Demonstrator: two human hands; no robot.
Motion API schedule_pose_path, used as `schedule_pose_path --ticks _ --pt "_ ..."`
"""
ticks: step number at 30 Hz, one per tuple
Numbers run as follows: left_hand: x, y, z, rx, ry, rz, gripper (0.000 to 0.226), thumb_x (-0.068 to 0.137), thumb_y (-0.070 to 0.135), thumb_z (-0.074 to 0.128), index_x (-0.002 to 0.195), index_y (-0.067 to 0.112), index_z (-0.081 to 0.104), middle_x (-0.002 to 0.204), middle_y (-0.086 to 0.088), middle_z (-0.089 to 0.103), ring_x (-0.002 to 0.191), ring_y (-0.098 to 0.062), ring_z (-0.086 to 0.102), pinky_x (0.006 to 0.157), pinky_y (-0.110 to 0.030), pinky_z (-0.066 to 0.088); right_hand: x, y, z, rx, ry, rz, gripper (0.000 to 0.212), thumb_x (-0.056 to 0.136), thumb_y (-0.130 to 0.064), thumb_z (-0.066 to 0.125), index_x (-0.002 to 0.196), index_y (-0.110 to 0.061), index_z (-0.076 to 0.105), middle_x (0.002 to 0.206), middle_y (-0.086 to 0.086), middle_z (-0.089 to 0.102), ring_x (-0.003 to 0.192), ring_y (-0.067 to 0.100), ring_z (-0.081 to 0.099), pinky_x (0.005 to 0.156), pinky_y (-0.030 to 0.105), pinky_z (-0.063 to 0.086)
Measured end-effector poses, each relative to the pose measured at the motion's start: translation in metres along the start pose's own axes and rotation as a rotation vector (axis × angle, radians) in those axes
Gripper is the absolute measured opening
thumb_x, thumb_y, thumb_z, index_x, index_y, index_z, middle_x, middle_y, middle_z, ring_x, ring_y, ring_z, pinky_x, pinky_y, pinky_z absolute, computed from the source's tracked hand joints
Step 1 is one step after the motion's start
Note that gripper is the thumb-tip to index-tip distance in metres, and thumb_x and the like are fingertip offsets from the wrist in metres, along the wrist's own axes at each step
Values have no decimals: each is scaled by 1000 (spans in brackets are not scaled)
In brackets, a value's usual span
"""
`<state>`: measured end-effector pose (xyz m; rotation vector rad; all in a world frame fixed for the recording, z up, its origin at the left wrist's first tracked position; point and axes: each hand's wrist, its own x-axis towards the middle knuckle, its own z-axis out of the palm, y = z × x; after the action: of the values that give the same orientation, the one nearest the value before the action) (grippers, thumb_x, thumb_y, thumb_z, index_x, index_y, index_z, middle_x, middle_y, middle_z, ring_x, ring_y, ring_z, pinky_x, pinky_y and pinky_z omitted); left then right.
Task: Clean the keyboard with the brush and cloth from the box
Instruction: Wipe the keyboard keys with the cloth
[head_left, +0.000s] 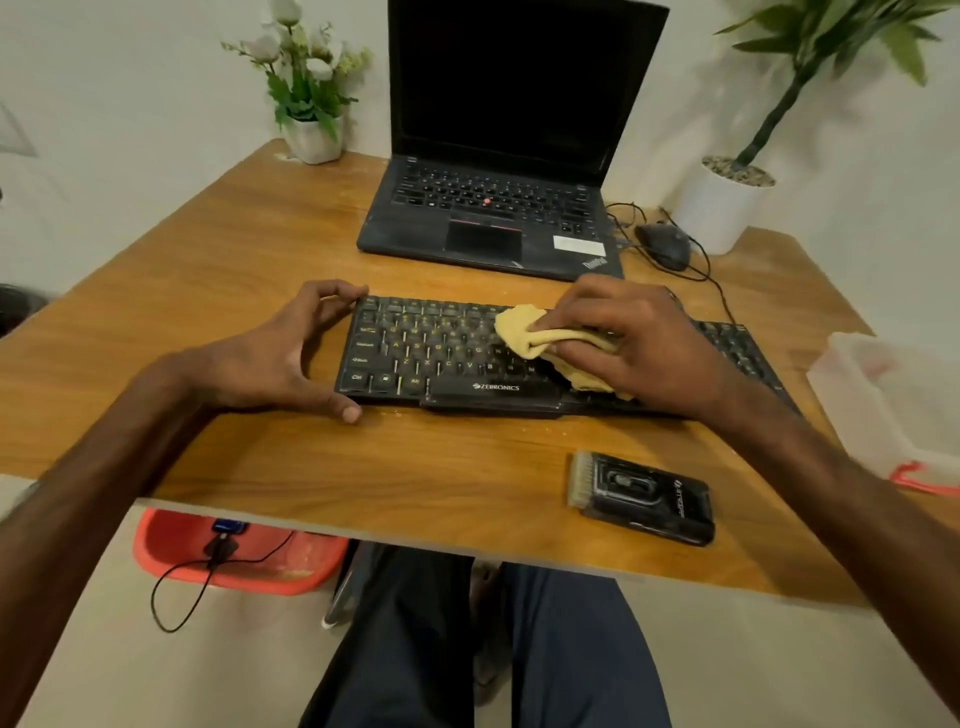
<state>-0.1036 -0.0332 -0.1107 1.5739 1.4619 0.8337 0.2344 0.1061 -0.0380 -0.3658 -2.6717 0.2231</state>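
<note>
A home desk corner: wooden table, open laptop, mouse, potted plants.

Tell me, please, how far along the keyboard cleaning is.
Brushing looks done: the brush lies aside on the table. In hand: the right hand presses the cloth on the keyboard's middle keys; the left hand grips its end. Left: probably the keys further right.
</note>
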Motion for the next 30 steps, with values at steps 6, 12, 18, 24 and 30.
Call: schedule_pose_path --ticks 6,12,18,24,30 --pt "3 2 7 45 81 -11 135 41 55 92 148 45 11 146 36 27 137 16 25 114 -25 27 -46 19 -19 -94 19 51 26 92 -22 65 117 -15 71 104 2 63 95 17 60 76 44 50" --pt "6 4 7 98 97 -21 137 34 65 92 145 47 13 148 33 27 137 16 25 113 -22 27 -60 12 -9 -327 -168 -88 29 92 -31 57 116 -22 70 104 0 61 96 15 56 77 31 38" --pt "8 3 7 153 146 -1 122 37 63 91 137 48 22 134 43 31 132 16 32 111 -25 31 -57 15 -10 -313 -260 -57 31 90 -32 59 118 -26 68 106 -2 60 96 12 57 76 33 43" --pt "7 6 8 158 119 9 109 39 59 91 124 61 23 136 41 29 128 21 29 106 -21 34 -61 16 -8 -200 -224 23 33 93 -38 52 117 -25 70 106 -5 60 94 9 56 78 30 40" --pt "3 6 8 168 132 22 118 36 70 88 132 58 20 138 39 30 128 23 29 106 -15 31 -46 13 -7 -13 -65 131 31 91 -34 59 116 -18 71 104 -5 62 91 9 59 77 33 52"
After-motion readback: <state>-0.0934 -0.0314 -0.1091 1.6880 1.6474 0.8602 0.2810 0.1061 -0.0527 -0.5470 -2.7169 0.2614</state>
